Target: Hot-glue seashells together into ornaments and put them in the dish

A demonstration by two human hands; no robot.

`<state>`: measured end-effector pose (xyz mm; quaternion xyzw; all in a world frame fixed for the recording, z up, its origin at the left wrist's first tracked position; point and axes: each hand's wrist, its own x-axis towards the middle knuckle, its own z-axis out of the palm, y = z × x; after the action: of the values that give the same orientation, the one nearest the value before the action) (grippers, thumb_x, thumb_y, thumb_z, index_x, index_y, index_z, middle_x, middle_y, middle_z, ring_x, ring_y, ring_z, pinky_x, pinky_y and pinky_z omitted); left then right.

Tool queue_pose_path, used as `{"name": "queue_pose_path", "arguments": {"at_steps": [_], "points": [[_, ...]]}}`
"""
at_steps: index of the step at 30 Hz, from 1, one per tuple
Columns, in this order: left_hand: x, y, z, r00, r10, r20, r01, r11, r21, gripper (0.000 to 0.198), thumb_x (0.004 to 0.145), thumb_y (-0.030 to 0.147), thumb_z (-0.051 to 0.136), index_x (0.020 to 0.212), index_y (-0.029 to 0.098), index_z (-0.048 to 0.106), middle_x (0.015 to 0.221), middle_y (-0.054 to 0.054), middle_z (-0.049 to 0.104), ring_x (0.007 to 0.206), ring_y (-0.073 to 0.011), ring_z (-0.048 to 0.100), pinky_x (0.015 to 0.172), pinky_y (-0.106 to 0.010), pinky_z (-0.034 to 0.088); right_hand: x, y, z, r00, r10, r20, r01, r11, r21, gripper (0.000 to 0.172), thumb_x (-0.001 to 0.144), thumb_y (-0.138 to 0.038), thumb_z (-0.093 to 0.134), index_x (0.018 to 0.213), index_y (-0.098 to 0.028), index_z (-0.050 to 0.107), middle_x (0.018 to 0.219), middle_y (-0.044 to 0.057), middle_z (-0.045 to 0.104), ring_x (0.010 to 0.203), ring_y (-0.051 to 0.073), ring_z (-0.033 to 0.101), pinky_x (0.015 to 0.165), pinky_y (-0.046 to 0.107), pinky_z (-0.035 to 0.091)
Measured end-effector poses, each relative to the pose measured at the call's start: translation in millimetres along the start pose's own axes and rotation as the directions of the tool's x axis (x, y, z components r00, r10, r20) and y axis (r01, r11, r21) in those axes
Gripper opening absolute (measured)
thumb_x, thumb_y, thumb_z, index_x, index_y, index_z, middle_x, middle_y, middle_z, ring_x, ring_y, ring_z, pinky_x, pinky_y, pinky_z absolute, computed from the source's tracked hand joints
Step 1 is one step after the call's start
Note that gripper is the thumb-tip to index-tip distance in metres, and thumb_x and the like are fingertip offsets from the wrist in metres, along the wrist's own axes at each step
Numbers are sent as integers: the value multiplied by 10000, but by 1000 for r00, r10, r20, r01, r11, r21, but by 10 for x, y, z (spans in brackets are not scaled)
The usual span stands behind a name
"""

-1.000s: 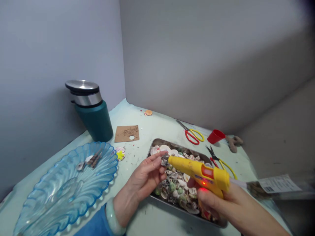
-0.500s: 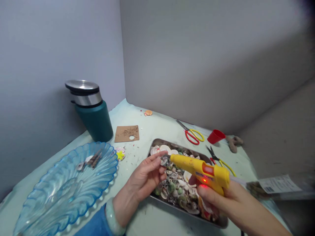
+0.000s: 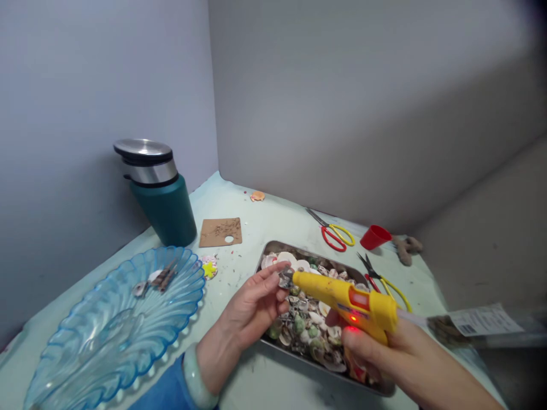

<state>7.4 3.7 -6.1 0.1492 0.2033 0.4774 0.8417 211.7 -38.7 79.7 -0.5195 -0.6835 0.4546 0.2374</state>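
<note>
In my right hand [image 3: 376, 347] is a yellow hot glue gun [image 3: 342, 293], its red light lit and a clear glue stick coming out of the back. My left hand [image 3: 256, 307] pinches a small greyish shell [image 3: 285, 278] between thumb and fingertips. The gun's nozzle meets the shell or lies right against it; I cannot tell which. Under both hands sits a metal tray [image 3: 299, 361] full of mixed seashells [image 3: 314, 330], partly hidden by my hands and the gun.
A blue scalloped plate [image 3: 115, 324] holding a few shells lies at left. Behind it stands a teal bottle [image 3: 164, 210] beside a cardboard piece [image 3: 220, 232]. Two scissors [image 3: 333, 236], a red cup [image 3: 375, 237] and a brown lumpy object [image 3: 407, 249] lie at right.
The glue gun has shifted slightly left, bringing its nozzle closer over the shell. My left hand has hardly moved.
</note>
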Motion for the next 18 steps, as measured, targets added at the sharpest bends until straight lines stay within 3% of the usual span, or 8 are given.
{"name": "queue_pose_path", "arguments": {"at_steps": [5,7,12,18], "points": [[-2,2,12,1000,-1,6,1,1000,-3,375,746,176,723,1112,137,650,730,10,522,599,-49,467,607,-196,413,2,3,16,1000,-5,6,5,1000,30,411,848,-418,596,1229,-264,615,994,52,708,882,226,659,788,337,550],[-4,1,12,1000,0,4,0,1000,0,377,743,178,726,1111,139,651,714,14,518,594,-49,464,611,-196,411,-1,-5,26,1000,-11,-7,11,999,50,383,851,-412,593,1203,-265,630,942,40,708,865,215,655,793,331,545],[-17,4,16,999,-12,-34,14,999,49,372,727,217,742,1087,159,668,769,-7,555,616,-61,468,631,-204,419,-15,36,19,998,68,-13,-67,997,41,310,842,-468,580,954,-205,698,589,-7,573,525,135,532,487,224,484],[-28,10,31,998,-9,-67,13,998,57,402,703,227,760,1091,169,673,779,-6,559,620,-65,473,629,-206,420,-6,144,-11,996,80,37,-82,995,57,316,825,-470,589,987,-209,665,610,-2,553,481,119,475,393,194,387]]}}
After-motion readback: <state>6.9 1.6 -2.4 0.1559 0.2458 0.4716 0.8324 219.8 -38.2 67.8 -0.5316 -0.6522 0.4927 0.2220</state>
